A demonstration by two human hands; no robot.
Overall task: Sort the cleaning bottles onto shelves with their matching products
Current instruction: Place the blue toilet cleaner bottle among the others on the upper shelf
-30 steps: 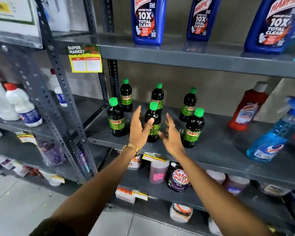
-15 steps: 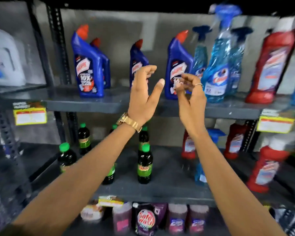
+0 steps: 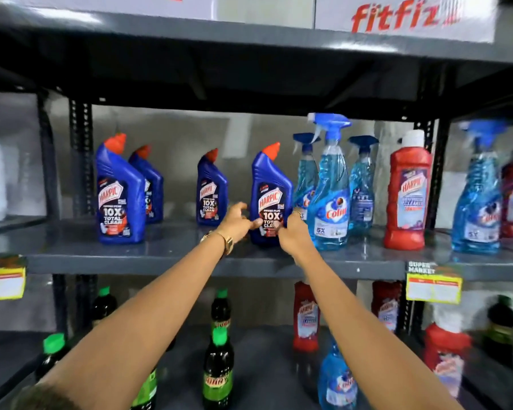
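Note:
A blue Harpic bottle [image 3: 271, 193] with a red cap stands upright on the grey middle shelf [image 3: 160, 258], right beside the blue Colin spray bottles [image 3: 330, 187]. My left hand [image 3: 237, 221] presses its thumb and fingers on the bottle's lower left side. My right hand [image 3: 293, 232] wraps the lower right side. Three more blue Harpic bottles [image 3: 120, 196] stand to the left on the same shelf. A red Harpic bottle [image 3: 407, 190] stands to the right of the sprays.
On the shelf below stand dark bottles with green caps [image 3: 218, 368], red Harpic bottles [image 3: 305, 315] and a Colin spray [image 3: 336, 380]. Another Colin spray [image 3: 477, 196] stands at far right. A yellow price tag [image 3: 433, 284] hangs on the shelf edge. Another shelf runs close overhead.
My view rose from the green-capped bottles to the shelf above. Both hands lifted from the lower shelf, reached forward and closed on the blue Harpic bottle next to the sprays.

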